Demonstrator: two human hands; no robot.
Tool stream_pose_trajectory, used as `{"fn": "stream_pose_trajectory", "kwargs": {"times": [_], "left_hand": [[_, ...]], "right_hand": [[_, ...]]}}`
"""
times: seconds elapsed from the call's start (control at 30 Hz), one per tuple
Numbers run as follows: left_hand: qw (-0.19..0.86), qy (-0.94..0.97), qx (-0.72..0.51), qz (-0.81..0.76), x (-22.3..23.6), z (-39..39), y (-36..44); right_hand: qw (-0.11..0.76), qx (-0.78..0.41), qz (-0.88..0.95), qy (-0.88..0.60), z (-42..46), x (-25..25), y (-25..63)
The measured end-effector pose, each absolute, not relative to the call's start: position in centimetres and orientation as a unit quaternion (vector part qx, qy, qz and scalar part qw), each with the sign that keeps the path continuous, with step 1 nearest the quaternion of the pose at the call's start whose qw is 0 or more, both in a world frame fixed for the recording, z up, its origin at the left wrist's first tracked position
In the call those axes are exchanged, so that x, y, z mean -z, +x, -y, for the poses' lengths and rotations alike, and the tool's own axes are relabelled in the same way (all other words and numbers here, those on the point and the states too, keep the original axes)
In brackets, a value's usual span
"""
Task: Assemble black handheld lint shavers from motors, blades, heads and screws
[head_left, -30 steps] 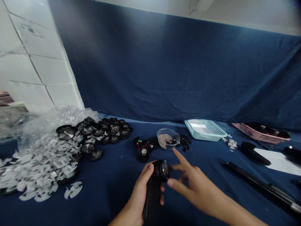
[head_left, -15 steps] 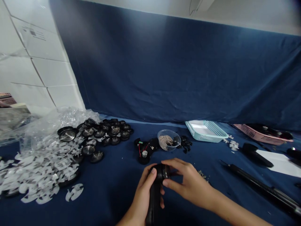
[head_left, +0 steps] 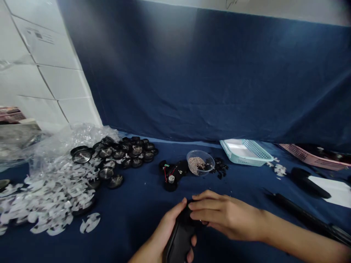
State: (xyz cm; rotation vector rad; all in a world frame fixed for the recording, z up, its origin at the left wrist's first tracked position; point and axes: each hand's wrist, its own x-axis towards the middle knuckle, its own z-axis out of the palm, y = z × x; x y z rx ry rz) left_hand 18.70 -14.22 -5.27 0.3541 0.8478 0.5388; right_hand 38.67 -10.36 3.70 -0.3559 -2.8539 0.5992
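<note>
Left hand (head_left: 166,233) grips black handheld device (head_left: 179,244); right hand (head_left: 227,215) closes over its top end. Fingers hide the joint; a slipped grip could drop it onto the surface (head_left: 123,237).

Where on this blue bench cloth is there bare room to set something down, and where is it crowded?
Bare blue cloth shows between the white cut-outs and the left hand, and between the right hand and the long black rod, below the teal basket. It is crowded at left, around the cut-outs and the black metal-faced cups.
</note>
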Motion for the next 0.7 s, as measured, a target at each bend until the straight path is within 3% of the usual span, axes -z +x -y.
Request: {"fn": "stream_pose_trajectory", "kwargs": {"times": [0.13,0.47,0.57,0.7], "left_hand": [[0.885,0.148,-0.217,-0.384,5.5,14.4,18.5],[0.903,0.149,-0.195,-0.352,5.3,14.4,18.6],[0.886,0.152,-0.225,-0.376,4.9,14.5,18.8],[0.858,0.169,-0.269,-0.403,4.3,14.8,19.1]], "right_hand": [[0.056,-0.214,0.972,-0.075,10.4,-4.8,38.8],[0.078,-0.221,0.968,-0.086,10.7,-4.7,39.2],[0.093,-0.246,0.954,-0.141,10.8,-3.2,39.7],[0.167,-0.285,0.886,-0.325,11.9,-1.9,39.4]]}}
